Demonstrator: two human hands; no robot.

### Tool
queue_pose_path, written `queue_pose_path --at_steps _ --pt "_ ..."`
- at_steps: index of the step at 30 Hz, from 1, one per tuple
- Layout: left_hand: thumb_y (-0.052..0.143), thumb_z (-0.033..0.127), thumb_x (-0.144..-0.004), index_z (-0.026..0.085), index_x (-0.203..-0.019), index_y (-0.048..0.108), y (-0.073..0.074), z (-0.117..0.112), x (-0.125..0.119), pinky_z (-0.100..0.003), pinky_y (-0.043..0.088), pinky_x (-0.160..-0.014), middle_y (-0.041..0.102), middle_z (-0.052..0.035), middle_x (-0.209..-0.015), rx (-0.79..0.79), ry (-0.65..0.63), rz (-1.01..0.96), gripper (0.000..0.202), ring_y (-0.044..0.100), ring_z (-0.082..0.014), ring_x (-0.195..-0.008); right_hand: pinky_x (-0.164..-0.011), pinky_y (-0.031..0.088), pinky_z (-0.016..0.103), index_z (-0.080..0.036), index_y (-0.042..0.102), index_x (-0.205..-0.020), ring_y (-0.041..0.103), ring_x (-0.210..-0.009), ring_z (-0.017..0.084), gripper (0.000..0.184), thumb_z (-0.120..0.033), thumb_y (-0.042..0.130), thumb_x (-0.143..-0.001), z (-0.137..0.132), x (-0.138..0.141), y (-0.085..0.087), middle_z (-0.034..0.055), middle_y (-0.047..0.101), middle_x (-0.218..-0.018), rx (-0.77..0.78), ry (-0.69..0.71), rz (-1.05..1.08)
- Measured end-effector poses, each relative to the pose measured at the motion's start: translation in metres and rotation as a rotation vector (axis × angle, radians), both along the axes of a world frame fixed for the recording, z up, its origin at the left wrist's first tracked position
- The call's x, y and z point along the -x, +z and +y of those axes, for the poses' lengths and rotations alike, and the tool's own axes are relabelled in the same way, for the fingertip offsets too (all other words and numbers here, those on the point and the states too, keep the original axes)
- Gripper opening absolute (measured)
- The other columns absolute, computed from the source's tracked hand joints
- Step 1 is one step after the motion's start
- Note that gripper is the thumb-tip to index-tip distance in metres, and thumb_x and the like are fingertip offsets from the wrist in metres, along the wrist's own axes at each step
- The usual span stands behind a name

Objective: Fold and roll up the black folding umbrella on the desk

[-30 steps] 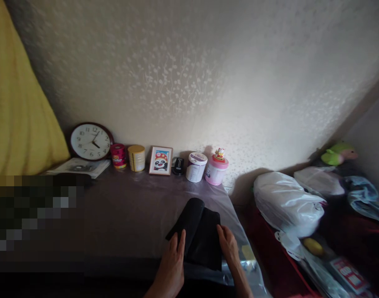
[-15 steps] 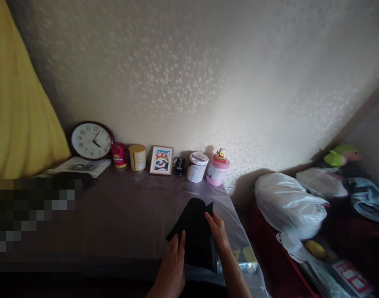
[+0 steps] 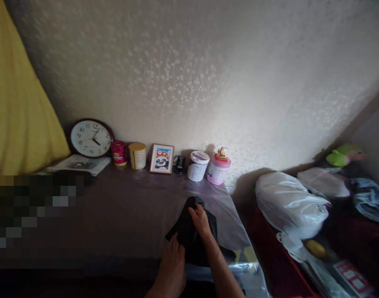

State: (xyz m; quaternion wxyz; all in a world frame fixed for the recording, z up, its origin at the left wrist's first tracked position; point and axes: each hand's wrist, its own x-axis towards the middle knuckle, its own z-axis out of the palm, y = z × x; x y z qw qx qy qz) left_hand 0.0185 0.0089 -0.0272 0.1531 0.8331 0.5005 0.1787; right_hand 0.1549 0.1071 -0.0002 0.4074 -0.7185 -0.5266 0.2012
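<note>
A black garment (image 3: 189, 225) lies loosely bunched near the right end of the covered table, with one dark flap stretching toward the table's right edge. My left hand (image 3: 172, 258) rests at its lower left part, fingers stretched forward and lying on the fabric. Higher up, my right hand (image 3: 200, 221) reaches across the garment, its thumb and fingers closed on the cloth near the far end. My right forearm hides part of the garment, and the exact kind of clothing cannot be made out.
Along the wall stand a clock (image 3: 91, 138), a red tin (image 3: 119, 154), a yellow-lidded tin (image 3: 137, 156), a panda picture (image 3: 162, 159), a small black object (image 3: 179, 164), a white tub (image 3: 198, 166) and a pink tub (image 3: 218, 170). White plastic bags (image 3: 288, 203) lie beyond the table's right edge.
My right hand has moved left from the garment's right edge to its upper middle. A dark flap now spreads out at the right. My left hand has stayed nearly in place.
</note>
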Motion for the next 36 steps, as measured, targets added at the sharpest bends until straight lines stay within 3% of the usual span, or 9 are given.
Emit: queue_pose_path --at_steps 4,9,12,15,17,21,27,31,36 --pt "0.036 0.010 -0.073 0.007 -0.126 0.042 -0.017 0.000 0.004 -0.043 0.036 -0.101 0.043 -0.0182 -0.134 -0.067 0.015 -0.027 0.053 0.037 -0.0266 -0.127 -0.071 0.044 0.027 -0.010 0.057 -0.112 0.064 -0.083 0.022 0.040 -0.034 0.051 -0.080 -0.002 0.001 0.004 0.0090 0.070 -0.083 0.053 0.037 -0.099" --pt "0.040 0.023 -0.081 0.011 -0.126 0.037 -0.033 -0.002 0.022 -0.041 0.047 -0.091 0.053 -0.0177 -0.124 -0.255 0.044 -0.111 0.046 0.052 -0.0259 -0.113 -0.064 0.045 0.024 -0.017 0.060 -0.099 0.065 -0.065 0.015 0.033 -0.037 0.036 -0.089 -0.011 0.006 0.017 0.0024 0.071 -0.072 0.080 0.306 0.018" --pt "0.038 0.026 -0.085 0.012 -0.115 0.045 -0.015 -0.005 0.026 -0.041 0.049 -0.087 0.057 -0.0167 -0.114 -0.363 0.114 -0.166 0.034 0.056 -0.0260 -0.106 -0.065 0.046 0.023 -0.019 0.063 -0.094 0.066 -0.069 0.015 0.032 -0.035 0.035 -0.090 -0.017 0.010 0.021 0.0012 0.072 -0.076 0.057 0.393 -0.038" --pt "0.038 0.023 -0.086 0.017 -0.106 0.050 0.009 -0.006 0.019 -0.039 0.049 -0.086 0.058 -0.0117 -0.109 -0.354 0.018 -0.162 0.024 0.058 -0.0224 -0.101 -0.073 0.045 0.024 -0.022 0.065 -0.096 0.065 -0.080 0.016 0.028 -0.028 0.039 -0.089 -0.020 0.013 0.021 -0.0002 0.072 -0.081 0.020 0.448 -0.167" --pt "0.042 0.021 -0.083 0.017 -0.110 0.050 0.014 -0.004 0.010 -0.041 0.048 -0.090 0.055 -0.0122 -0.116 -0.381 -0.036 -0.139 0.029 0.055 -0.0241 -0.107 -0.077 0.044 0.026 -0.024 0.066 -0.096 0.064 -0.083 0.016 0.026 -0.023 0.041 -0.088 -0.023 0.014 0.020 -0.0013 0.072 -0.083 -0.003 0.479 -0.255" --pt "0.041 0.008 -0.072 0.013 -0.131 0.034 -0.010 0.007 -0.003 -0.047 0.044 -0.094 0.041 -0.0149 -0.135 -0.404 -0.002 -0.071 0.060 0.041 -0.0292 -0.123 -0.079 0.046 0.027 -0.027 0.067 -0.096 0.061 -0.084 0.017 0.023 -0.021 0.047 -0.087 -0.034 0.013 0.020 -0.0027 0.072 -0.086 -0.094 0.533 -0.329" --pt "0.028 -0.001 -0.072 0.012 -0.140 0.018 -0.048 0.016 -0.008 -0.039 0.045 -0.096 0.043 -0.0154 -0.135 -0.437 0.025 -0.082 0.069 0.042 -0.0238 -0.124 -0.089 0.045 0.032 -0.022 0.064 -0.100 0.057 -0.097 0.016 0.025 -0.020 0.042 -0.091 -0.057 0.010 0.012 0.0030 0.068 -0.100 -0.387 0.608 -0.339" --pt "0.027 -0.004 -0.071 0.015 -0.141 0.014 -0.049 0.014 -0.011 -0.041 0.044 -0.096 0.036 -0.0153 -0.141 -0.366 0.082 -0.034 0.074 0.039 -0.0243 -0.126 -0.099 0.038 0.040 -0.020 0.063 -0.102 0.052 -0.111 0.018 0.025 -0.019 0.040 -0.091 -0.042 -0.001 -0.001 0.0064 0.065 -0.108 -0.454 0.571 -0.449" --pt "0.038 -0.001 -0.071 0.014 -0.139 0.022 -0.040 0.012 -0.012 -0.041 0.043 -0.096 0.036 -0.0192 -0.140 -0.227 0.094 0.088 0.071 0.039 -0.0279 -0.126 -0.103 0.031 0.045 -0.021 0.063 -0.106 0.051 -0.115 0.019 0.028 -0.020 0.038 -0.092 -0.002 -0.020 -0.008 0.0059 0.065 -0.109 -0.396 0.515 -0.512"
